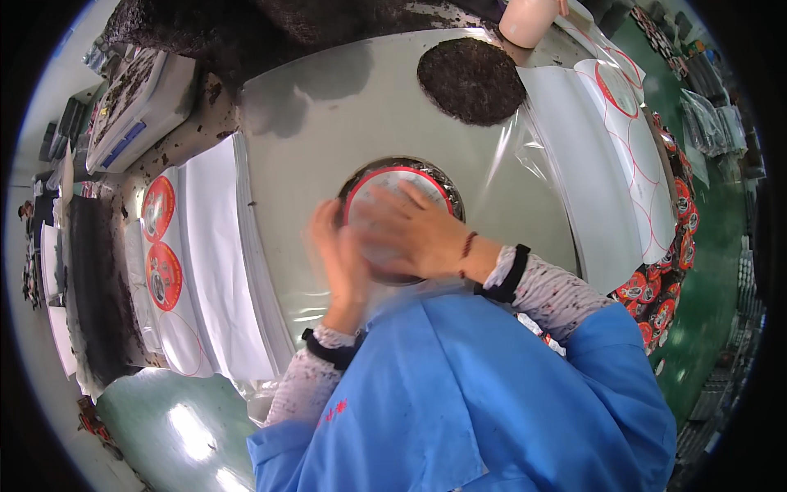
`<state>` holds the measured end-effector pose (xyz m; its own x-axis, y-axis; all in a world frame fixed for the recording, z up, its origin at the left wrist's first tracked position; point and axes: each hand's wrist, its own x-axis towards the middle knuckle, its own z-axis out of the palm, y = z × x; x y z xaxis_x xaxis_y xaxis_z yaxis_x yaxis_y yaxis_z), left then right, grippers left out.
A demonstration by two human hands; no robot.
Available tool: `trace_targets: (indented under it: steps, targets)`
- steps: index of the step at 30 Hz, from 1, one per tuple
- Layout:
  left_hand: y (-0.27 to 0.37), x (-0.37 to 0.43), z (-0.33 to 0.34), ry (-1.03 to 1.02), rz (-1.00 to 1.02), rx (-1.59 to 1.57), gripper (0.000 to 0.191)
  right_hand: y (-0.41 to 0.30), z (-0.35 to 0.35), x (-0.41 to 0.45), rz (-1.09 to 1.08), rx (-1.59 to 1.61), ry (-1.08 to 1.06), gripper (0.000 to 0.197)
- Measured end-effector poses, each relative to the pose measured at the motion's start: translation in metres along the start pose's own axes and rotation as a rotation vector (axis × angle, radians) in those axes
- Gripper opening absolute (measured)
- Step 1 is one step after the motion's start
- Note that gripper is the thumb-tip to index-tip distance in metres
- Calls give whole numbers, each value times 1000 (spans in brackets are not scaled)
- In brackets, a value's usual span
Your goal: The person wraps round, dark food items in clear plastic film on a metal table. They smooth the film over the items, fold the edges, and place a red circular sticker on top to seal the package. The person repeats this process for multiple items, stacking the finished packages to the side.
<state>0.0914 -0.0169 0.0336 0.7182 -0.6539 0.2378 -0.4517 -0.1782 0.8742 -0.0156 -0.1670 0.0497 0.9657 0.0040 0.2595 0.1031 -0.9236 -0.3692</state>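
Note:
A round dark cake of what looks like dried seaweed lies before me in clear plastic film. On its top rests a round white label with a red rim. My right hand is spread flat over this label, fingers apart. At the cake's left edge is my left hand, blurred by motion; whether its fingers grip the film or the cake is unclear. Farther off, toward the upper right, lies a second bare dark round cake.
The cakes lie on a pale work surface. Stacks of white sheets flank it left and right, with printed round labels at left. A plastic bin, a dark heap and a pale cup stand beyond. Red-and-black packages pile up at right.

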Motion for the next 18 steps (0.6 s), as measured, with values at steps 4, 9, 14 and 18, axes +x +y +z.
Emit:
trace_targets:
  steps: [4, 9, 14, 18]
  targets:
    - [-1, 1, 9, 35, -64, 115, 57, -3, 6, -3, -57, -111, -75, 58]
    - [-17, -2, 5, -3, -181, 186, 62, 19, -10, -13, 283, -298, -15, 71]
    - [-32, 3, 5, 14, -362, -72, 50, -10, -17, -35, 274, -92, -25, 88]
    - [8, 19, -21, -274, -575, -948, 45, -31, -25, -50, 200, 75, -74, 99]
